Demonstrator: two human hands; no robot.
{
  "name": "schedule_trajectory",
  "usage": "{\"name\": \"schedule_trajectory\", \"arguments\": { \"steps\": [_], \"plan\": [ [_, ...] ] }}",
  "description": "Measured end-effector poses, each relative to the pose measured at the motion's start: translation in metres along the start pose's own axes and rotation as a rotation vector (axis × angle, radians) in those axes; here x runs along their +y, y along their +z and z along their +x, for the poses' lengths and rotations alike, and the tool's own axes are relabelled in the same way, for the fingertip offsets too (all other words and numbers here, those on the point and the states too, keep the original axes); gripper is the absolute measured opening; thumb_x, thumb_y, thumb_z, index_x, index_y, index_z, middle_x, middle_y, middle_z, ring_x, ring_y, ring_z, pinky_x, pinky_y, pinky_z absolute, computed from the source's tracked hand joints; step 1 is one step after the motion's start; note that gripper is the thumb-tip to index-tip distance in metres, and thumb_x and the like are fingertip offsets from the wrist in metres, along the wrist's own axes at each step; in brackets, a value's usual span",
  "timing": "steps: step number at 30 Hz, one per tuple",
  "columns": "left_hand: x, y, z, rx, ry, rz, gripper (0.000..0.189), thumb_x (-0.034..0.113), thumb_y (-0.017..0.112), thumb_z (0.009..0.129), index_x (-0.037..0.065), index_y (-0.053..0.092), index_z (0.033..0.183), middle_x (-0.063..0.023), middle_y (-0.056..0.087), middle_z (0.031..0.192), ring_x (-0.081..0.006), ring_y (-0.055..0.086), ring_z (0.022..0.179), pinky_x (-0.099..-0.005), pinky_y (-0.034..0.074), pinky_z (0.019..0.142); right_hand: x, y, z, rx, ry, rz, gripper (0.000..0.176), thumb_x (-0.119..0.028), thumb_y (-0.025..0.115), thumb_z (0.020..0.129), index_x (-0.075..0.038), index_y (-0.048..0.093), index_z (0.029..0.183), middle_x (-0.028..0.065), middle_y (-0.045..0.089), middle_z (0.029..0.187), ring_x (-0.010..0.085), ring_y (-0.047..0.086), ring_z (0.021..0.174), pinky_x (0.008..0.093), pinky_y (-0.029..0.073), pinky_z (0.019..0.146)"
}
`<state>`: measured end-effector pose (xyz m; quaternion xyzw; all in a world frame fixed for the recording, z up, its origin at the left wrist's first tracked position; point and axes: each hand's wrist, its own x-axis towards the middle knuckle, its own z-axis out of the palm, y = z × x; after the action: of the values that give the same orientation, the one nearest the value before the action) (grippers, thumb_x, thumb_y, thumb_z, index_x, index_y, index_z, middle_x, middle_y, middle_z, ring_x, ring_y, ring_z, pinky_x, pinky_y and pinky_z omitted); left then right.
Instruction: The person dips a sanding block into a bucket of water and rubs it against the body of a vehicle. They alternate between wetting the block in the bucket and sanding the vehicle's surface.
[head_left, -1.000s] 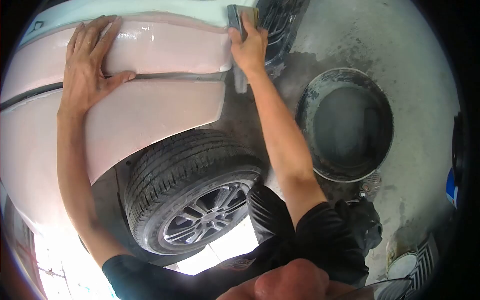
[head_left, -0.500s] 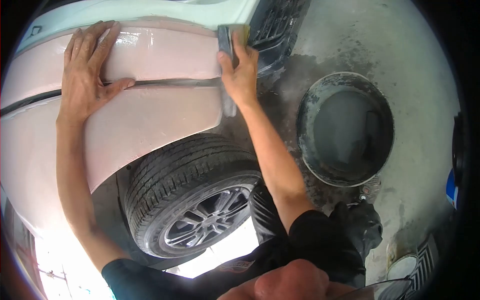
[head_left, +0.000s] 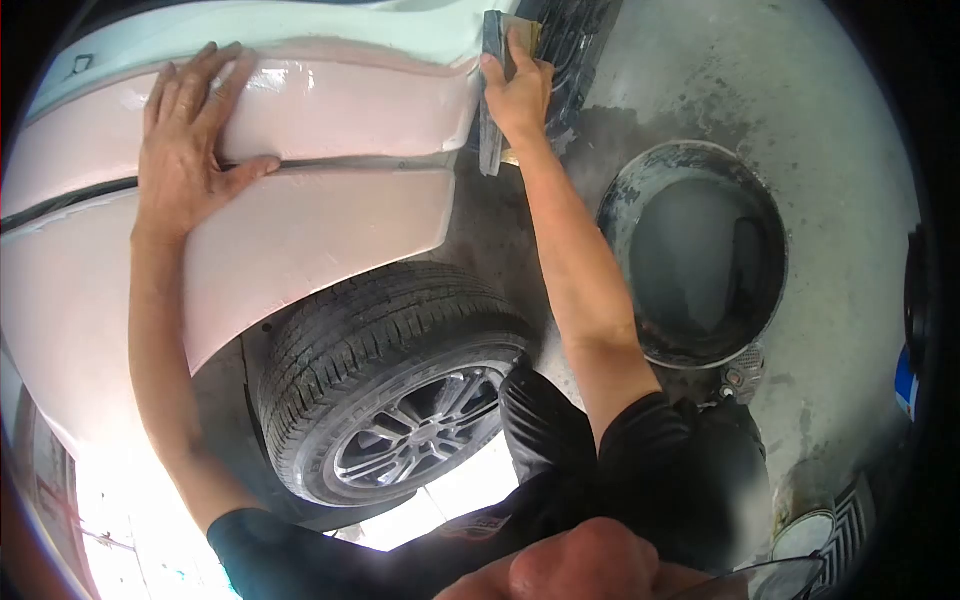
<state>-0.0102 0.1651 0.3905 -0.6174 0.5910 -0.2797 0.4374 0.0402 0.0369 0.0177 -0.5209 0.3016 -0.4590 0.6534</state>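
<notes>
My left hand [head_left: 192, 145] lies with fingers spread on a wet, pinkish-primed upper car panel [head_left: 370, 110], its thumb reaching the dark seam above the lower panel [head_left: 330, 215]. In my right hand [head_left: 522, 98] is a sanding block [head_left: 491, 130] with a grey sheet on its face, gripped between thumb and fingers. The block stands edge-on at the right end of the upper panel, beside the pale green bodywork [head_left: 420, 35].
Below the lower panel's arch sits a tyre [head_left: 370, 330] with a spoked alloy rim [head_left: 430, 432]. A round black basin [head_left: 690, 260] of greyish water rests on the stained floor [head_left: 830, 250] to the right. An open can [head_left: 803, 535] stands at lower right.
My right hand and the sanding block have moved up and right, from across the seam to the upper panel's end. My left hand stays spread on the panel, slightly shifted in view.
</notes>
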Motion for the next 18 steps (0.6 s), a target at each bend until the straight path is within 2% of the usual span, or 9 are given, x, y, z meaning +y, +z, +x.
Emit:
{"name": "schedule_trajectory", "arguments": {
  "steps": [3, 4, 7, 8, 11, 12, 15, 17, 18],
  "plan": [
    [0.01, -0.002, 0.006, -0.028, 0.033, 0.072, 0.097, 0.077, 0.065, 0.076, 0.017, 0.051, 0.151, -0.0073, 0.051, 0.154, -0.0304, 0.04, 0.147, -0.0553, 0.021, 0.126, -0.017, -0.032, -0.012, 0.067, 0.042, 0.208, 0.065, -0.03, 0.071, 0.095, -0.013, 0.049, 0.153, 0.0313, 0.051, 0.129, 0.0446, 0.055, 0.119, 0.047, 0.044, 0.108],
    [0.012, -0.001, 0.005, -0.081, 0.03, 0.136, 0.1, 0.081, 0.051, 0.083, 0.016, 0.042, 0.158, -0.0067, 0.041, 0.162, -0.029, 0.032, 0.152, -0.055, 0.016, 0.128, -0.026, -0.046, -0.017, 0.093, 0.072, 0.308, 0.065, -0.03, 0.07, 0.096, -0.01, 0.048, 0.154, 0.0311, 0.051, 0.131, 0.0432, 0.054, 0.122, 0.0463, 0.043, 0.109],
    [0.049, 0.023, 0.008, -0.155, 0.014, 0.084, 0.102, 0.077, 0.05, 0.086, 0.012, 0.03, 0.162, -0.0063, 0.029, 0.168, -0.0265, 0.025, 0.156, -0.0539, 0.013, 0.128, -0.05, -0.08, -0.026, 0.141, 0.227, 0.738, 0.061, -0.028, 0.063, 0.102, -0.001, 0.044, 0.153, 0.0251, 0.055, 0.135, 0.0338, 0.055, 0.127, 0.0424, 0.041, 0.11],
    [0.062, 0.031, 0.014, -0.188, 0.021, 0.015, 0.108, 0.076, 0.049, 0.087, 0.005, 0.022, 0.163, -0.0091, 0.021, 0.171, -0.0261, 0.017, 0.158, -0.0524, 0.007, 0.129, -0.044, -0.085, -0.025, 0.151, 0.326, 0.624, 0.057, -0.024, 0.058, 0.105, 0.005, 0.043, 0.151, 0.0178, 0.061, 0.131, 0.0263, 0.056, 0.126, 0.0374, 0.041, 0.11],
    [0.103, 0.05, 0.048, -0.324, 0.077, 0.039, 0.107, 0.072, 0.053, 0.087, 0.003, 0.023, 0.162, -0.0105, 0.023, 0.171, -0.026, 0.016, 0.159, -0.0505, 0.007, 0.129, -0.046, -0.101, -0.017, 0.194, 0.24, 0.647, 0.054, -0.027, 0.058, 0.105, 0.002, 0.048, 0.149, 0.0098, 0.067, 0.115, 0.0183, 0.061, 0.106, 0.0312, 0.045, 0.099],
    [0.119, 0.062, 0.059, -0.371, 0.108, 0.105, 0.105, 0.071, 0.053, 0.088, 0.003, 0.024, 0.162, -0.0102, 0.023, 0.17, -0.0258, 0.016, 0.159, -0.0502, 0.007, 0.129, -0.05, -0.108, -0.013, 0.206, 0.236, 0.624, 0.049, -0.032, 0.059, 0.105, 0.001, 0.056, 0.14, 0.0056, 0.066, 0.104, 0.0139, 0.057, 0.09, 0.0279, 0.046, 0.085],
    [0.164, 0.098, 0.09, -0.447, 0.237, 0.308, 0.101, 0.07, 0.051, 0.091, 0.003, 0.024, 0.162, -0.0118, 0.023, 0.17, -0.0262, 0.013, 0.159, -0.0508, 0.007, 0.129, -0.062, -0.131, 0.0, 0.242, 0.275, 0.583, 0.042, -0.033, 0.057, 0.105, 0.001, 0.061, 0.129, 0.0011, 0.063, 0.094, 0.0101, 0.051, 0.08, 0.0262, 0.043, 0.074],
    [0.193, 0.127, 0.11, -0.588, 0.261, 0.316, 0.092, 0.065, 0.048, 0.097, 0.007, 0.021, 0.164, -0.013, 0.02, 0.171, -0.0259, 0.009, 0.16, -0.0511, 0.005, 0.129, -0.07, -0.143, 0.009, 0.293, 0.229, 0.607, 0.037, -0.032, 0.057, 0.104, 0.0, 0.063, 0.122, -0.0011, 0.061, 0.089, 0.0085, 0.05, 0.079, 0.0259, 0.042, 0.072],
    [0.209, 0.146, 0.108, -0.542, 0.213, 0.162, 0.088, 0.062, 0.049, 0.098, 0.007, 0.026, 0.162, -0.0139, 0.023, 0.17, -0.0272, 0.014, 0.158, -0.0521, 0.009, 0.128, -0.071, -0.149, 0.013, 0.319, 0.218, 0.618, 0.038, -0.034, 0.058, 0.104, 0.0, 0.063, 0.122, -0.0015, 0.061, 0.089, 0.0083, 0.05, 0.079, 0.026, 0.042, 0.072]
  ]
}}
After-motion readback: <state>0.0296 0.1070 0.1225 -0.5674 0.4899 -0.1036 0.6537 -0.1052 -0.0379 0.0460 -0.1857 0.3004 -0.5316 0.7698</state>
